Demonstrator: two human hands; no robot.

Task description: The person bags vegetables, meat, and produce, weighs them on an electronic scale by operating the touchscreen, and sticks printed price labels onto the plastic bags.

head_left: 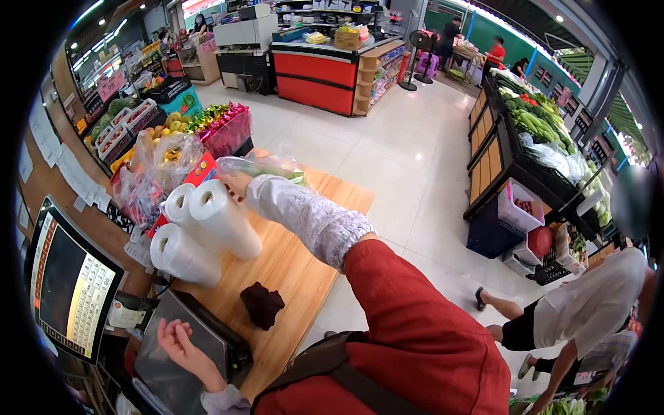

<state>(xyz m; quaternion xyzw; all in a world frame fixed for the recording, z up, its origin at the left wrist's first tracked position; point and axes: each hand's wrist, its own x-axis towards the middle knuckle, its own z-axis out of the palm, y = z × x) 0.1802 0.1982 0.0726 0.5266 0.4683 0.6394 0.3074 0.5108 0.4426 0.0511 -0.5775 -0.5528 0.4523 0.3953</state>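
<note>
My right hand (pixel 235 182) reaches over the far end of the wooden counter (pixel 297 277), its fingers closed on a clear plastic bag (pixel 266 168) with something green inside. Just below it stand rolls of clear plastic bags (pixel 225 223). My left hand (pixel 181 344) hovers over the metal scale plate (pixel 155 377), fingers apart and partly curled, with nothing in it. A dark crumpled cloth-like item (pixel 262 306) lies on the counter between the rolls and my body.
A touchscreen (pixel 72 280) stands at the left. Bagged goods (pixel 169 159) and fruit crates lie beyond the rolls. Vegetable shelves (pixel 494 145) line the right, where a person in a white shirt (pixel 588 297) bends. A red counter (pixel 315 79) is ahead.
</note>
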